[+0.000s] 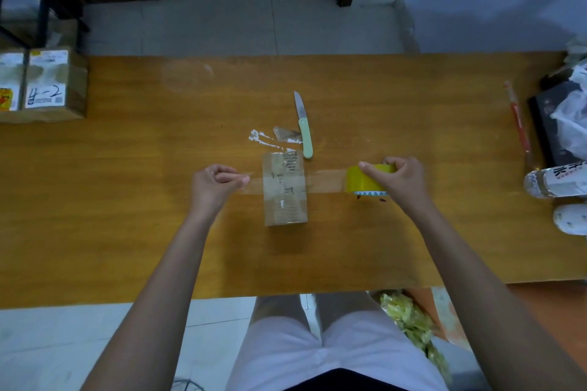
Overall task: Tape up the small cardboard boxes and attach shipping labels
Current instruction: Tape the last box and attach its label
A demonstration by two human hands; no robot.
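A small cardboard box lies in the middle of the wooden table. A strip of clear tape stretches across its top from left to right. My left hand pinches the free end of the tape just left of the box. My right hand grips the yellow tape roll to the right of the box, with fingers curled over it.
A green-handled knife lies open just behind the box, beside torn label scraps. Taped boxes with labels stand at the far left. At the right edge are a red pen, a water bottle and plastic bags.
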